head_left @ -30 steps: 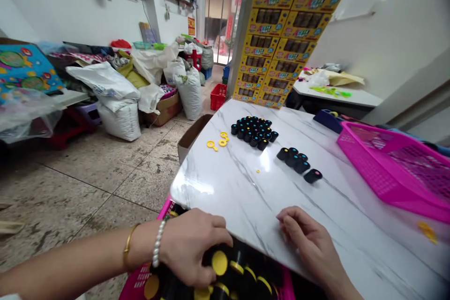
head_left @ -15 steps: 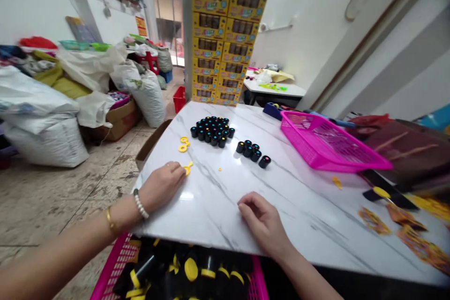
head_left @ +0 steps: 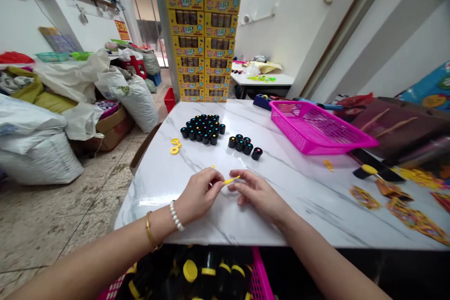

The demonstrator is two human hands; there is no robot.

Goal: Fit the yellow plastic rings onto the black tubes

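Observation:
Between thumb and fingers my left hand (head_left: 202, 193) pinches a small yellow plastic piece (head_left: 230, 180), held edge-on above the white marbled table (head_left: 295, 206). My right hand (head_left: 258, 193) is at the other end of that piece, its fingers apart and curved around the tip; whether they touch it is unclear. Farther back stand a cluster of small black cylinders (head_left: 202, 129) with coloured dots on top and a smaller group of black cylinders (head_left: 244, 145). Yellow rings (head_left: 175, 150) lie near the left table edge.
Yellow boxes (head_left: 186, 18) are stacked at the table's far end. A pink basket (head_left: 316, 136) sits at the right, near orange packets (head_left: 363, 197). Below the front edge, another pink basket (head_left: 262, 276) holds black containers with yellow lids. White sacks (head_left: 35, 145) stand on the left floor.
My left hand has moved right from beside the yellow rings, bringing the yellow piece to the middle. My right hand has opened its fingers around the piece's end. The view has shifted slightly.

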